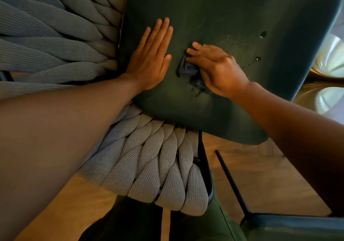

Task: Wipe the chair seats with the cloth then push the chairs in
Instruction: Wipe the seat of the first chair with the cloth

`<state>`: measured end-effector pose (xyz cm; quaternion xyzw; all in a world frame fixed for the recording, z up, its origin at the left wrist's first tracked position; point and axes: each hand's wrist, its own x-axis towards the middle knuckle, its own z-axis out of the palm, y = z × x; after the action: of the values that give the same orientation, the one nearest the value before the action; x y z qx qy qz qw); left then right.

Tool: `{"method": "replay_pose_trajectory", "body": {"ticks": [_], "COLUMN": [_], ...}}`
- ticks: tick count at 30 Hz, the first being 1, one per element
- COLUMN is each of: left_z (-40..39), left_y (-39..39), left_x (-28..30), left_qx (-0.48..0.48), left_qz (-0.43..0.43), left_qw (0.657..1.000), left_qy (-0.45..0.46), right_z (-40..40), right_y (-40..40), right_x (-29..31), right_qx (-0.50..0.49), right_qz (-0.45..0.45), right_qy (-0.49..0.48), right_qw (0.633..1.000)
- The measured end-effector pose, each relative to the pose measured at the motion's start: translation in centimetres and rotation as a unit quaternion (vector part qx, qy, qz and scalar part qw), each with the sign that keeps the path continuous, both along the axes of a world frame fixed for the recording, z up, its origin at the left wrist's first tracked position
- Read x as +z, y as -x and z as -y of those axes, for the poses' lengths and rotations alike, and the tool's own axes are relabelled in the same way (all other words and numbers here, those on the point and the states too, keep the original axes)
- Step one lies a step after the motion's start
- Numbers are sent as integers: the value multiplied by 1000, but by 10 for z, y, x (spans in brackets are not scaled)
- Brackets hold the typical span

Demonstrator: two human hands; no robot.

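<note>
No readable text, labels, brands, numbers or signs anywhere in view.

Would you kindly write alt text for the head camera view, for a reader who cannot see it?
A person's right hand presses a bunched dark cloth onto a dark green chair seat, while the left hand lies flat on the seat beside it. Thick grey woven rope wraps the chair's frame, and a few droplets sit near the seat's right edge.
</note>
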<state>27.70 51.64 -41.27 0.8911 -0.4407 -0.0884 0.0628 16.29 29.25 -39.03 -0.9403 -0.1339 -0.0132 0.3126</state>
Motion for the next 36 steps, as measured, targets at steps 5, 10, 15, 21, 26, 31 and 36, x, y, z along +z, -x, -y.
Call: {"method": "replay_pose_trajectory", "body": {"ticks": [5, 10, 15, 21, 26, 31, 36], "left_z": [-12, -12, -12, -11, -13, -3, 19], "left_y": [6, 5, 5, 4, -2, 2, 14], "left_x": [-4, -5, -6, -3, 6, 14, 19], "left_qx": [13, 17, 14, 1, -22, -65, -101], "left_qz": [8, -6, 0, 0, -18, -34, -59], "left_qw": [1000, 1000, 1000, 1000, 1000, 997, 993], "left_qy": [-7, 1, 17, 10, -8, -2, 1], "right_z": [-14, -38, -50, -52, -58, -58, -60], "right_y": [-4, -15, -11, 5, 19, 42, 71], "right_x": [12, -6, -15, -14, -12, 4, 35], "right_qx": [-112, -152, -166, -158, -150, -117, -277], "right_qz": [-23, -97, -74, -27, -29, -57, -109], "right_qy": [14, 166, 143, 86, 75, 51, -67], "right_qw": [993, 970, 973, 983, 985, 990, 952]}}
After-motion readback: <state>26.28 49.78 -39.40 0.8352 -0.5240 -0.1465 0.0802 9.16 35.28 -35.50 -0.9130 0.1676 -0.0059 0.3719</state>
